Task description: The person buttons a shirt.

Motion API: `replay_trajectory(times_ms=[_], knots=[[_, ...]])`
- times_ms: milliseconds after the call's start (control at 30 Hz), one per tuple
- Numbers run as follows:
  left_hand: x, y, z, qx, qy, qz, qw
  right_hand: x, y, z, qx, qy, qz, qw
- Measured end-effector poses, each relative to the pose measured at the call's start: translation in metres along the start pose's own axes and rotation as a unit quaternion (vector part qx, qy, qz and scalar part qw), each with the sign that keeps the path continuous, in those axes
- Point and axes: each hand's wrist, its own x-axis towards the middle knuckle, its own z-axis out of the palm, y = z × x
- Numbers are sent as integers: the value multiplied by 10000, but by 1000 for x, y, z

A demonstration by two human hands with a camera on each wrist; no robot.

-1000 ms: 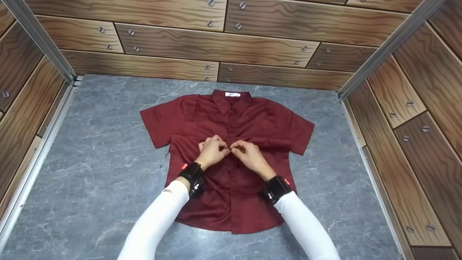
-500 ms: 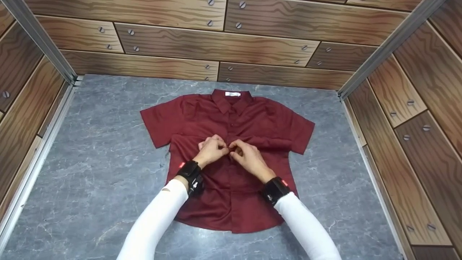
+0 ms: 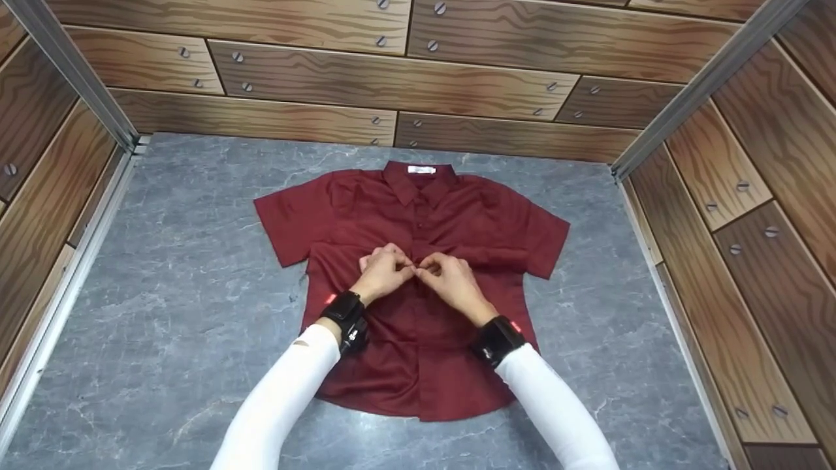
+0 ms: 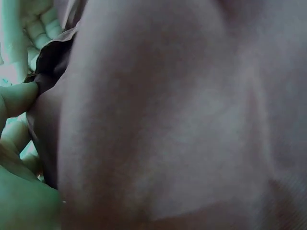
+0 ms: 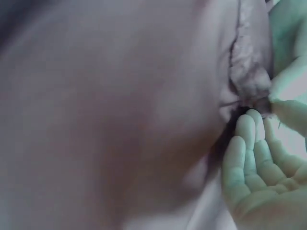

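Observation:
A dark red short-sleeved shirt (image 3: 366, 215) lies front up, collar (image 3: 418, 186) away from me. At mid-chest my left hand (image 3: 384, 273) pinches the front placket between thumb and index finger. My right hand (image 3: 452, 281) meets it there, thumb and forefinger pinching the same edge from the other side. Close cloth fills most of the left wrist view, where my left thumb (image 4: 19, 98) presses on a folded dark edge. In the right wrist view my right fingers (image 5: 247, 143) extend under the gathered placket (image 5: 249, 72). The spot between the fingertips is mostly hidden.
Under the shirt is a grey marbled surface (image 3: 176, 274). Wood-patterned panels (image 3: 326, 72) wall it at the back and both sides, with metal rails (image 3: 708, 98) at the corners. A small button (image 3: 420, 225) shows below the collar. Black straps (image 3: 499, 341) circle both wrists.
My right fingertips drew slightly apart half a second ago and have come together again at the placket. The left hand stays nearly in place, and the shirt lies as before.

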Motion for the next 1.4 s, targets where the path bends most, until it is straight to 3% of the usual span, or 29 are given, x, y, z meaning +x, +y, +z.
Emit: replay_trajectory(times_ms=[233,400,633,1033,1267,1400], knots=[[0,2,3,141,176,-47,9997,1,-2,-2,159,81,126,9998],[1,2,4,140,229,-151,9995,-2,0,0,347,56,-70,9994],[2,1,2,-35,197,-222,9996,-2,-1,3,35,213,-366,9991],[2,-1,-9,-384,-321,-128,9987,0,-2,6,-502,40,-602,9969],[2,-4,-11,-534,-438,-61,9976,-2,3,4,162,117,-217,9996],[2,-4,-11,-565,-403,-107,9975,-1,5,1,142,241,119,9995]])
